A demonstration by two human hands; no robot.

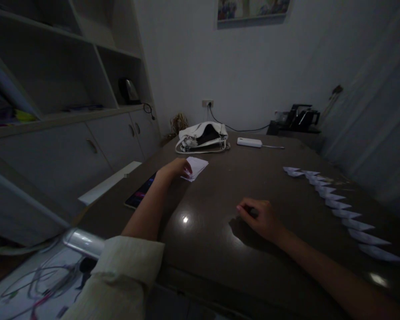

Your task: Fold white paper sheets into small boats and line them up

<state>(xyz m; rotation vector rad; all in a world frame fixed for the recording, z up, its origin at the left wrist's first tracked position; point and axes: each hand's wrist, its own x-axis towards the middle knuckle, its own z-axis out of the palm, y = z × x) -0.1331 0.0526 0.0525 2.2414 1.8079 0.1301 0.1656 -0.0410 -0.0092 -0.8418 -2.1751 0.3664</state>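
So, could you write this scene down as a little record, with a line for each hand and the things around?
Left hand: fingers on the paper stack; whether they grip a sheet is unclear
Right hand: loosely curled, nothing visibly held
Folded papers: in a row on the right side of the table
Dark-screened device: partly hidden by the left forearm
Far side: white bag, with a white strapped gadget to its right

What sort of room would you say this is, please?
Probably an office or meeting room: it has a broad table, a shelving unit above cupboard doors, and what looks like an electric kettle in that unit.
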